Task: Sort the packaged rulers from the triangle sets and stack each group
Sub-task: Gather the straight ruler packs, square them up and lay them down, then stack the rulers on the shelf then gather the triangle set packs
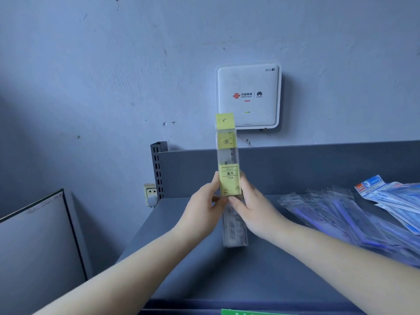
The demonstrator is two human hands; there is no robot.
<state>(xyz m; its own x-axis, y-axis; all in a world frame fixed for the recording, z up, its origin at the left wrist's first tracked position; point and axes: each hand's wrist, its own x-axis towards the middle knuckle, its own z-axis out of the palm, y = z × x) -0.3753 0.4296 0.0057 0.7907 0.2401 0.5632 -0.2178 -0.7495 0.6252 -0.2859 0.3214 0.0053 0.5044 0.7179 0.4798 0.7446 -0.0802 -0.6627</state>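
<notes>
— So, where is the packaged ruler (229, 178) right now?

— Held upright above the grey shelf (204, 264), in front of the blue wall. It is a long clear sleeve with a yellow header card at the top and a yellow label at its middle; its lower end hangs just over the shelf surface, though I cannot tell if it touches.

— And the grip on it?

— Both hands have it. The left hand (204, 201) pinches the left edge at the yellow label, thumb in front, fingers behind. The right hand (252, 205) pinches the right edge at the same height, thumb tip on the front just below the label.

— Anything else on the shelf?

— To the right, a fanned heap of clear ruler packs (336, 214) with blue-violet strips, lying flat and overlapping. Beyond them, at the far right edge, a pile of blue-and-white packets (391, 194) with a red corner mark; whether those are the triangle sets I cannot make out.

— The surroundings?

— A white router (247, 94) is fixed to the wall behind the ruler's top. A slotted shelf post (158, 169) stands at the back-left corner, with a wall socket (150, 193) just beside it. A framed panel (41, 242) leans at the lower left.
</notes>
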